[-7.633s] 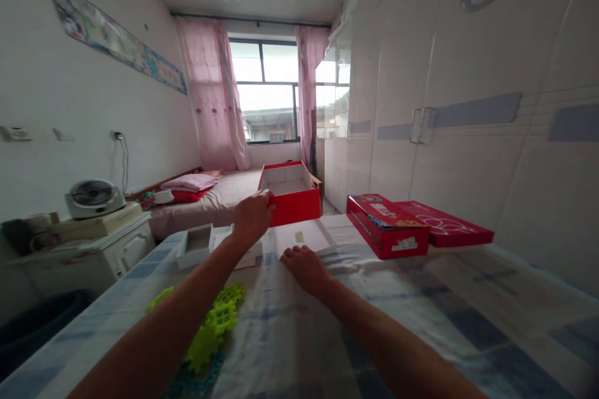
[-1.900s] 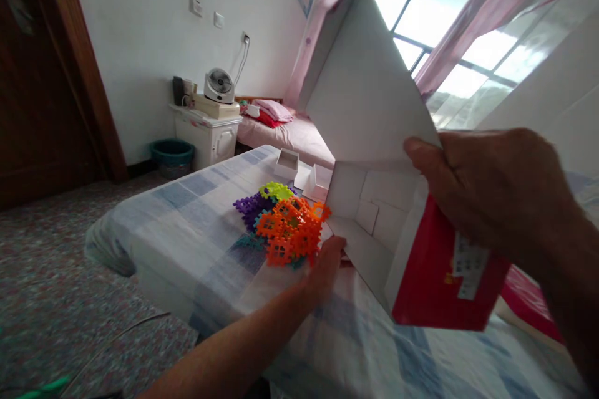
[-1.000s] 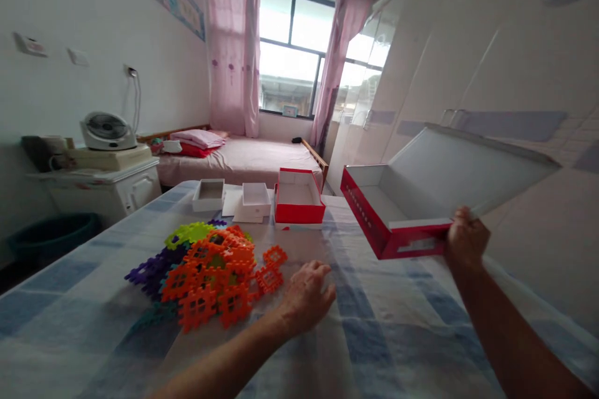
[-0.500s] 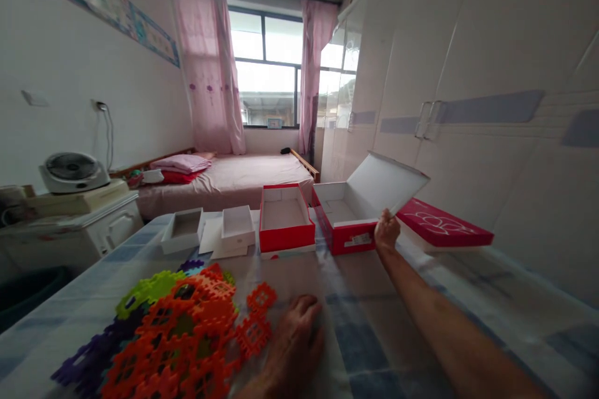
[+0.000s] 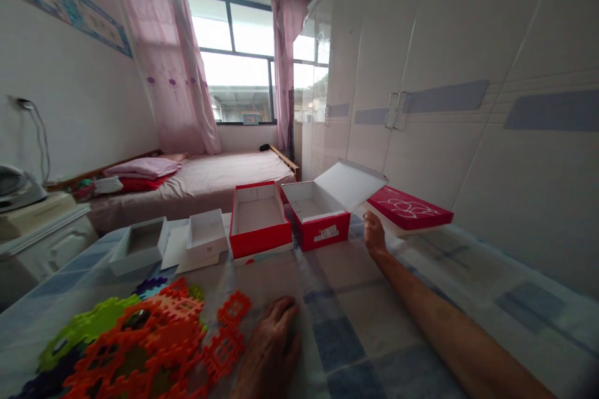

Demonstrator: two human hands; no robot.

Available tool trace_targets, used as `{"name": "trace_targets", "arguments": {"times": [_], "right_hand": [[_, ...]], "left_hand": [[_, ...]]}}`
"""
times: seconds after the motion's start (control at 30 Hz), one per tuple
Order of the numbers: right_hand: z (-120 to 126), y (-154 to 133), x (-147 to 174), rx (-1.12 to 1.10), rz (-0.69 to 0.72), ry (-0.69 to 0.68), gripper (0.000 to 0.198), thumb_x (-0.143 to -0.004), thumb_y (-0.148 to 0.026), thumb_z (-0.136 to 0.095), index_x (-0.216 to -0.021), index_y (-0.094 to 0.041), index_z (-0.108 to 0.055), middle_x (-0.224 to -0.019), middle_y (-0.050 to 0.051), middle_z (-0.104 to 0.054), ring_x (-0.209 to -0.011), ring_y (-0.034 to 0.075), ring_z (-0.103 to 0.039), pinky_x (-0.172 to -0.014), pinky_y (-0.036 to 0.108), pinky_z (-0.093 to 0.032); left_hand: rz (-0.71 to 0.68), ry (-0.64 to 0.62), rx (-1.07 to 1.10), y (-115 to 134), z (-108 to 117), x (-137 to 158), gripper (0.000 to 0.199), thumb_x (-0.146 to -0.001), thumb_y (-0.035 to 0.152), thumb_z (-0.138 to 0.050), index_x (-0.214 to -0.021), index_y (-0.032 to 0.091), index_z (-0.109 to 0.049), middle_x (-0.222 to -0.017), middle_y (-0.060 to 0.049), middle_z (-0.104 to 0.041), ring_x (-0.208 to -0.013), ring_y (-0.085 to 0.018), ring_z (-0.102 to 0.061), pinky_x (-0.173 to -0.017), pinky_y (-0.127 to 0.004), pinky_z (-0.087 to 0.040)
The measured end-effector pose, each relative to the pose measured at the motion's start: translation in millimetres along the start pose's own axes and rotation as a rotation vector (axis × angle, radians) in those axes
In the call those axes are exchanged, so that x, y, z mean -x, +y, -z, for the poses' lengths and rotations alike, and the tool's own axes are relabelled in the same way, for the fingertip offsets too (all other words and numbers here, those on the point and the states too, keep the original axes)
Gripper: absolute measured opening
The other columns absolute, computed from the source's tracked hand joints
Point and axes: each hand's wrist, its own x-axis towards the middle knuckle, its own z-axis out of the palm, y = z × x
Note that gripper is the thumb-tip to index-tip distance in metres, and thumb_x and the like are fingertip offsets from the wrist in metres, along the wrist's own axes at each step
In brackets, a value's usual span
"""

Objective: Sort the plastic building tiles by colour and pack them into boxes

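Note:
My left hand (image 5: 274, 336) lies on the checked cloth, palm down, fingers stretched loosely forward and holding nothing. Just left of it are orange interlocking plastic pieces (image 5: 223, 352), part of a pile with lime green pieces (image 5: 87, 321) and purple ones. Farther out, my right hand (image 5: 375, 235) hovers beside the front right corner of a red box (image 5: 322, 232). Its fingers are loosely bent and apparently empty, a little apart from the box. The box's white hinged lid (image 5: 353, 184) stands tilted open to the right, showing a bare white inside.
Left of the red box stands an open red tray-like box (image 5: 259, 242) on a white one. Farther left are small white boxes (image 5: 206, 234) on flat white cards (image 5: 174, 246). A flat dark-red box (image 5: 412, 209) lies at the right. Behind are a bed (image 5: 224, 171) and wardrobes.
My right hand has let go of the white lid and moved off it to the right. The lid leans farther back. The view has turned right; my left hand stays on the cloth.

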Motion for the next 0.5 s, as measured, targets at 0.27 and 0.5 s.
{"name": "trace_targets", "arguments": {"times": [0.27,0.5], "right_hand": [[108.1,32.8,-12.2,0.675,0.086,0.096,0.057,-0.076,-0.032,-0.05,-0.128,-0.01,-0.044,-0.13,0.02,-0.045,-0.12,0.035,-0.039,-0.094,0.052,-0.035],[120.1,60.1,-18.1,0.692,-0.081,0.039,0.071,-0.075,-0.034,-0.052,-0.14,-0.014,-0.03,-0.137,0.022,-0.033,-0.126,0.037,-0.034,-0.089,0.05,-0.041]], "left_hand": [[-0.108,0.118,-0.076,-12.1,-9.1,3.0,0.033,-0.08,0.02,-0.051,-0.112,0.017,-0.063,-0.119,-0.011,-0.063,-0.11,-0.023,-0.06,-0.091,-0.034,-0.052],[-0.177,0.13,-0.146,-12.9,-4.8,0.2,0.031,-0.08,0.023,-0.052,-0.109,0.017,-0.064,-0.116,-0.011,-0.065,-0.105,-0.022,-0.063,-0.087,-0.03,-0.054]]}}
